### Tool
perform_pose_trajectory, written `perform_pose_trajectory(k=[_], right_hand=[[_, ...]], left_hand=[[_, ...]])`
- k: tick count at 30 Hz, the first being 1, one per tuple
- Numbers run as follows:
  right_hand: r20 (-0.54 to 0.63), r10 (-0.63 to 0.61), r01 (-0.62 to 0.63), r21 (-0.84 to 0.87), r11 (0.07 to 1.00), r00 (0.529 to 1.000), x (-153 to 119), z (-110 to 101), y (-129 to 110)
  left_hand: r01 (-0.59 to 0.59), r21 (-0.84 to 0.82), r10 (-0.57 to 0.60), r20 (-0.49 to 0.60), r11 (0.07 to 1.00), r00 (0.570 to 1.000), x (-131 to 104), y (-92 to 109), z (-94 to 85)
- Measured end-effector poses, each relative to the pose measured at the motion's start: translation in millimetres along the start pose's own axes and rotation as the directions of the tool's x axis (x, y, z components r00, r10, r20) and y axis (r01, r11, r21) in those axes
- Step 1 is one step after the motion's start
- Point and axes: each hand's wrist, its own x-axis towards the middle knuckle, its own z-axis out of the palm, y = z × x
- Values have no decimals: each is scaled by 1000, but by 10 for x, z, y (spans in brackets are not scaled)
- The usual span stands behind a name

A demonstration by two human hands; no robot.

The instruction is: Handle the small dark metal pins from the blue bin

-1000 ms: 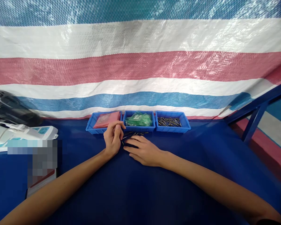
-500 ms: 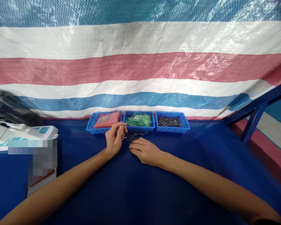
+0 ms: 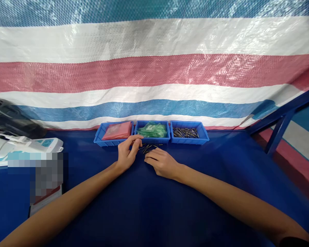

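Several thin metal pieces [image 3: 146,148], dark with gold-coloured parts and much like small drill bits, lie loose on the blue table in front of the middle bin. At their left is my left hand [image 3: 127,152], thumb and forefinger close together by the front of that bin; anything between the fingertips is too small to make out. My right hand [image 3: 161,162] rests low at their near right side. Its fingers are curled and pressed together, with the tips next to the pieces, and what they hold, if anything, is hidden.
Three blue bins stand in a row: red plastic bags [image 3: 117,130] at left, green plastic bags [image 3: 152,129] in the middle, more metal pieces [image 3: 185,132] at right. A white power strip [image 3: 50,144] lies left. Behind hangs a striped sheet [image 3: 154,72]; a blue frame [image 3: 280,128] stands right.
My left hand has shifted slightly right, its thumb now nearer the middle bin. My right hand has drawn slightly right from the loose metal pieces. The view has tilted slightly.
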Motion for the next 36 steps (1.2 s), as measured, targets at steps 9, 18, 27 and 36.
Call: perform_pose_trajectory(k=[9,18,27,36], right_hand=[[66,144,-132,-156,979,987,5,11,-34],[87,281,-256,-225,940,956,17,-10,-61],[-69,405,-384,206,900,912,67,-50,-79],[5,797,-440,836,328,604,81,-61,-12]], left_hand=[[-1,34,0,17,999,1000,0,28,-5],[-13,49,11,27,999,1000,7,16,-7],[-11,64,9,30,998,1000,-4,7,-11],[-20,136,8,92,991,996,30,42,2]])
